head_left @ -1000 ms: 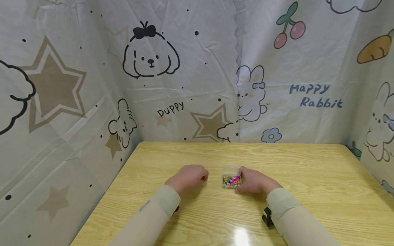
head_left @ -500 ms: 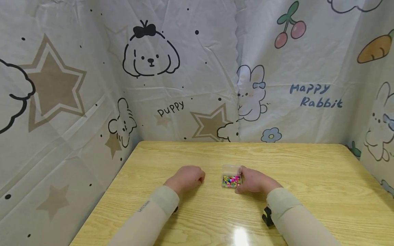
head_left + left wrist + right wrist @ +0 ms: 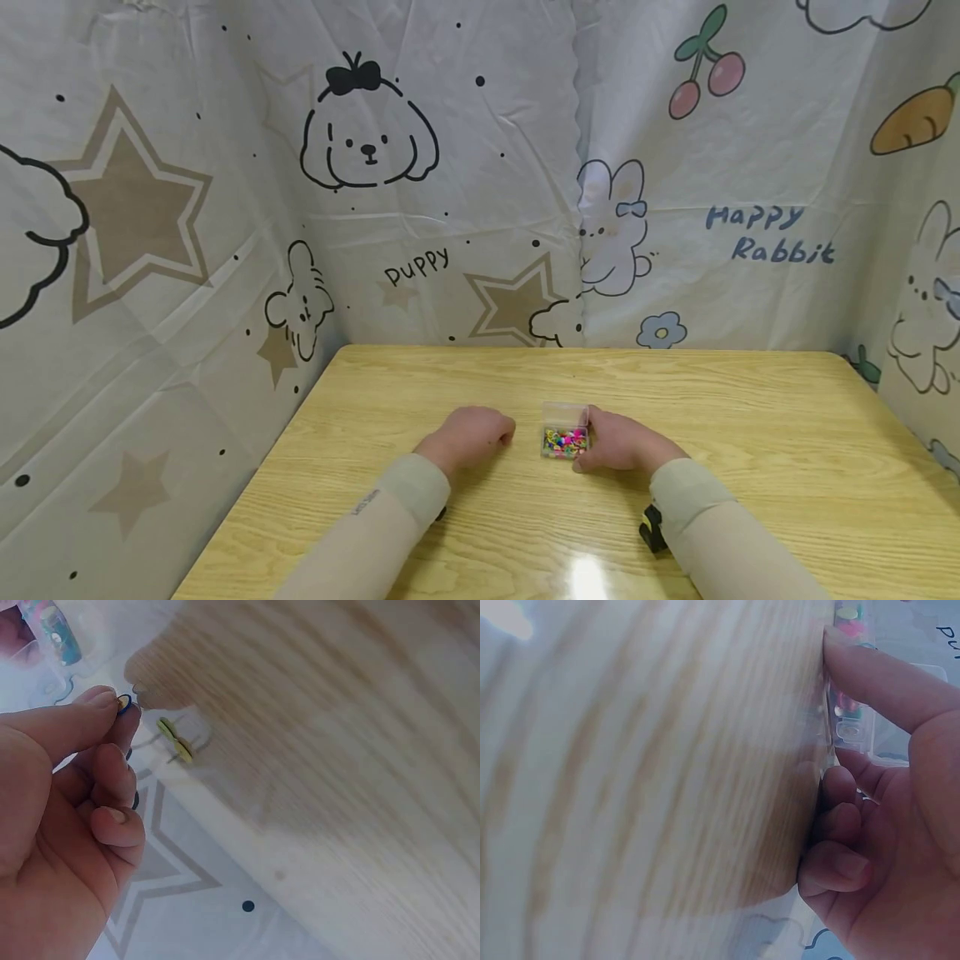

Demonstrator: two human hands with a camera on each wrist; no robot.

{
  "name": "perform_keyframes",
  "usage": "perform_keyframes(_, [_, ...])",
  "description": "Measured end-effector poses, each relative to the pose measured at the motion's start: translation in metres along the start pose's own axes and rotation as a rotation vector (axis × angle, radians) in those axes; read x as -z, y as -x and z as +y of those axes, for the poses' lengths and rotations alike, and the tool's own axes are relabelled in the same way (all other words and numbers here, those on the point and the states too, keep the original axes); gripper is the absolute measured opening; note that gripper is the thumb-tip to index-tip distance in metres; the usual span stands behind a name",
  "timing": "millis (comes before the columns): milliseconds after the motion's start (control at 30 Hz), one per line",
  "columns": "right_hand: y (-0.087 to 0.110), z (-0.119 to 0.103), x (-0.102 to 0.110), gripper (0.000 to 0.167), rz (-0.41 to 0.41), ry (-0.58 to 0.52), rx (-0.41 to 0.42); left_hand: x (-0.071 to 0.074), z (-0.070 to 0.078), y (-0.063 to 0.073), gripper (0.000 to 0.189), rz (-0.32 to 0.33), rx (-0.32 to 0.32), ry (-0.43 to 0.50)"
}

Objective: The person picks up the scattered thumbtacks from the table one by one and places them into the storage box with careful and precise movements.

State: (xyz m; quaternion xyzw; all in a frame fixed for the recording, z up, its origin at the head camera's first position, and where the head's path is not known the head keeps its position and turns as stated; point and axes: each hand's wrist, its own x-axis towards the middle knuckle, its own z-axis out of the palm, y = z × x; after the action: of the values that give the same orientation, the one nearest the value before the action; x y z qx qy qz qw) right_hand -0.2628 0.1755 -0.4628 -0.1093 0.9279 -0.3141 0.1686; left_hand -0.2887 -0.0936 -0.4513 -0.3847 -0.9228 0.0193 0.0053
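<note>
Between thumb and index finger, my left hand (image 3: 467,437) pinches a blue thumbtack (image 3: 124,703) with a brass-coloured middle, seen in the left wrist view. Beyond those fingertips, green and yellow thumbtacks (image 3: 175,740) with thin pins lie close together on the wooden table (image 3: 735,417). A small clear plastic box (image 3: 543,454) full of colourful thumbtacks stands to the right of this hand, its lid (image 3: 564,413) raised at the back. My right hand (image 3: 618,442) holds the box by its right side, thumb at the front corner and the other fingers partly hidden behind.
A white cloth with cartoon prints (image 3: 480,192) hangs behind the table and along both sides. Black wrist camera mounts (image 3: 652,529) sit below the sleeves. Light glares off the table's near part (image 3: 587,575).
My left hand shifted slightly left, then back right, and is now a little nearer the box. My right hand and the box have stayed in place.
</note>
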Motion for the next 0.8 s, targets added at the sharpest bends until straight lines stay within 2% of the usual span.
perform_keyframes(367, [0.0, 0.0, 0.0, 0.062, 0.01, 0.022, 0.0, 0.001, 0.023, -0.017, 0.012, 0.043, -0.062, -0.017])
perform_keyframes(600, [-0.001, 0.0, 0.0, 0.055, 0.015, 0.043, 0.013, 0.003, 0.04, -0.028, 0.01, 0.121, -0.114, -0.037])
perform_keyframes(800, [0.0, -0.001, 0.0, 0.051, 0.016, 0.057, 0.016, 0.005, 0.047, -0.032, 0.012, 0.12, -0.122, -0.034])
